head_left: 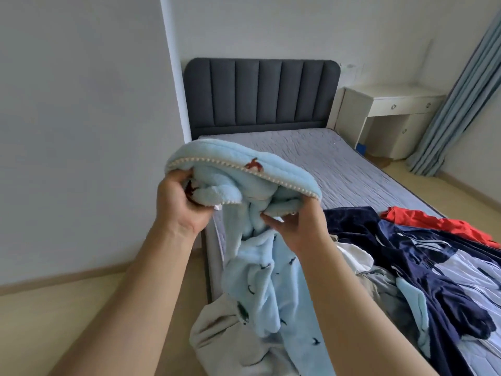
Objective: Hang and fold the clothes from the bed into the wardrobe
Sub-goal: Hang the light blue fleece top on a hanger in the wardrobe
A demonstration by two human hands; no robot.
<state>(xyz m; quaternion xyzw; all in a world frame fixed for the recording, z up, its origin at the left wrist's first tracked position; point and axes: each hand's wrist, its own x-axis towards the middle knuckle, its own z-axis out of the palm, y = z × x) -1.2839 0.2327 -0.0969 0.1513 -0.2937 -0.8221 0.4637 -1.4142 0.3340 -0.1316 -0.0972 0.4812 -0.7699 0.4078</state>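
While both hands are gripping the fleece (pixel 271 180) over the bed's (pixel 352 169) left edge, left hand (pixel 179 204) and right hand (pixel 295 226) are pinching its trimmed rim; far mattress lying bare.

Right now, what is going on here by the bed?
A person holds up a light blue fleece garment at the side of the bed, the left hand gripping one bunch and the right hand pinching another. Its lower part hangs down. A navy garment and a red garment lie on the bed.
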